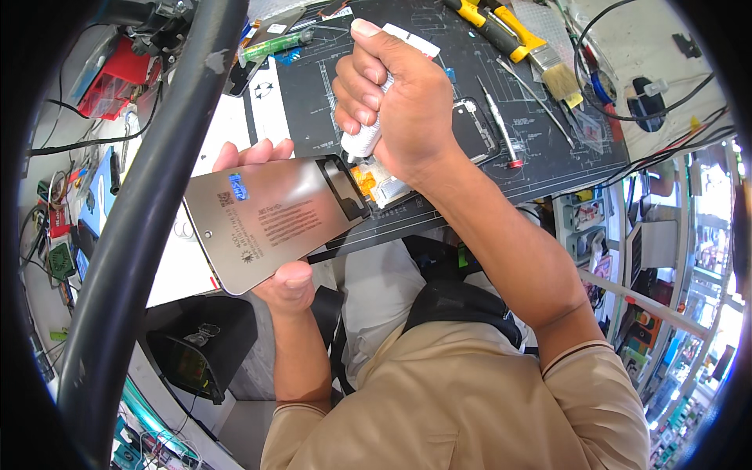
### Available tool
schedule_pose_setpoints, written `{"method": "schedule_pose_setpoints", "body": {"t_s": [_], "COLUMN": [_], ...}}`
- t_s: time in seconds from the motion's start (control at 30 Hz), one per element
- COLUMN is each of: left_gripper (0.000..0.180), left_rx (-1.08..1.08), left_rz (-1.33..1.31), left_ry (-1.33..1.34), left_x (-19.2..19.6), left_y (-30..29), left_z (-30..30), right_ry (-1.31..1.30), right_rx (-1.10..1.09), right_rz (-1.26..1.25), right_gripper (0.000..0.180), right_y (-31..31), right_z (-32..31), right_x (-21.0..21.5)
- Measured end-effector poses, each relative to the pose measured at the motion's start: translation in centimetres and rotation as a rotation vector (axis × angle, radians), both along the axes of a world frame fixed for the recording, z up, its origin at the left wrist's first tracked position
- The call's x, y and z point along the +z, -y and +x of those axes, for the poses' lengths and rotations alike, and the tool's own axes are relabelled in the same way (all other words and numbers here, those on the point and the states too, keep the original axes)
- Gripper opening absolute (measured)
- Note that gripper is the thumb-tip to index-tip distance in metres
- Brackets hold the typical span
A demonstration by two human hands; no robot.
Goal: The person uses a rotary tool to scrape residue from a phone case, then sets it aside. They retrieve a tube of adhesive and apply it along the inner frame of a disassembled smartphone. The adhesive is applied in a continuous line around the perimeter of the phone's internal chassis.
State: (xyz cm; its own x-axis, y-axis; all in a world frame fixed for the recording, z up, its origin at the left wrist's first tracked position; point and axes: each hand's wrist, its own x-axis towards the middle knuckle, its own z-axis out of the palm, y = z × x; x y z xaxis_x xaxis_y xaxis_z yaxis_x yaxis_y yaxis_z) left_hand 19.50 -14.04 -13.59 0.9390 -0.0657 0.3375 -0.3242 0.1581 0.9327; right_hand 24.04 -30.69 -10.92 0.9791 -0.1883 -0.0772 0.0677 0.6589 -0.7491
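Note:
My left hand [288, 288] is closed around the edges of a phone screen panel [274, 215], its silvery back facing up. The thumb is at the near edge, the other fingers at the far edge. An orange flex cable [363, 182] sticks out from the panel's right end. My right hand [415, 102] is wrapped round a white squeeze tube [362, 144], nozzle tilted down. The tip is at or just above the panel's far right corner; whether it touches, I cannot tell. Behind my right wrist lies an open phone frame [482, 129].
A thick black pole [145, 211] crosses the left side. On the dark work mat [309, 90] are a screwdriver [499, 121], a thin metal tool [540, 106], and a brush [561, 80]. Yellow-black hand tools [501, 33] lie at the back, a green syringe [274, 47] at back left.

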Motion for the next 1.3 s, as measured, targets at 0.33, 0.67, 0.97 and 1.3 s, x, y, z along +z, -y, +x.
{"method": "schedule_pose_setpoints", "body": {"t_s": [0.33,0.67,0.97,1.3], "left_gripper": [0.128,0.13,0.129,0.13], "left_rx": [0.003,0.005,-0.001,0.002], "left_rz": [0.001,-0.007,0.0,0.012], "left_ry": [-0.009,-0.045,-0.034,-0.021], "left_x": [0.0,0.3,0.2,0.1], "left_y": [0.0,0.0,-0.1,-0.2], "left_z": [0.0,-0.1,0.0,0.0], "right_ry": [0.021,0.028,0.009,0.083], "right_rx": [-0.001,-0.011,0.082,0.045], "right_rz": [-0.011,0.034,0.227,0.07], "right_gripper": [0.044,0.047,0.052,0.049], "right_y": [-0.2,0.2,0.9,0.3], "right_z": [0.0,0.2,0.5,0.8], "right_x": [-0.2,-0.6,0.2,-1.2]}}
